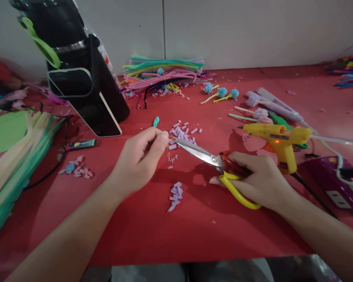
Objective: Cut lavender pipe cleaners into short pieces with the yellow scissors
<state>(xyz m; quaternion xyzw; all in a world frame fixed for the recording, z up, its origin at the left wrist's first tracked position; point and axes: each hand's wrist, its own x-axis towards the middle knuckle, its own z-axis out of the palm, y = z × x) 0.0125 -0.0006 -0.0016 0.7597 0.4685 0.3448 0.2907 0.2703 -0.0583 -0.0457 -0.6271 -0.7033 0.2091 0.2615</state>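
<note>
My left hand [141, 156] is closed in a pinch on a short teal pipe-cleaner piece [156, 122] that sticks up above my fingers. In my right hand [260, 180] are scissors [206, 156] with yellow and red handles; the blades are closed and point left toward my left fingertips. Small lilac pipe-cleaner cuttings [182, 132] lie just beyond the blade tip, and another heap of lilac cuttings [175, 195] lies in front of it on the red table [153, 231].
A yellow glue gun [278, 140] stands right of the scissors, beside a purple box [332, 184]. Pompom stems [223, 94] and a pile of pipe cleaners [163, 72] lie at the back. A black stand [85, 82] and green sheets [14, 156] are at left, with a lighter [80, 144].
</note>
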